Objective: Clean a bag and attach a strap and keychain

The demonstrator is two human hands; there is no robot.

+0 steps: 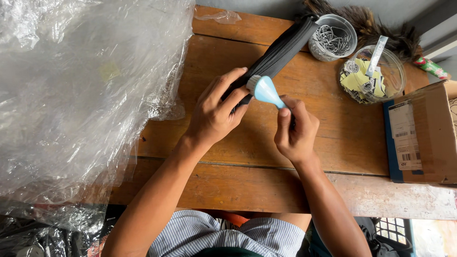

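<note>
Gripping a long black fabric zipper pouch [281, 50] at the wooden table's [333, 123] centre, our left hand [214, 114] closes round its near end. Our right hand [295, 133] pinches a small light-blue plastic cone-shaped brush [265, 90] against it. Soft, light, floppy; best held by the ends. Clear jars sit at two o'clock.

I sit at a worn wooden table [333, 114] made of broad orange-brown planks, its near edge pale and scuffed. Daylight falls evenly on it from above, soft and without hard shadows. On my left a heap of clear crinkled plastic sheeting [81, 95] covers that end of the table. Beyond the far edge runs a grey wall [266, 5]. Under the table it is dark.
</note>
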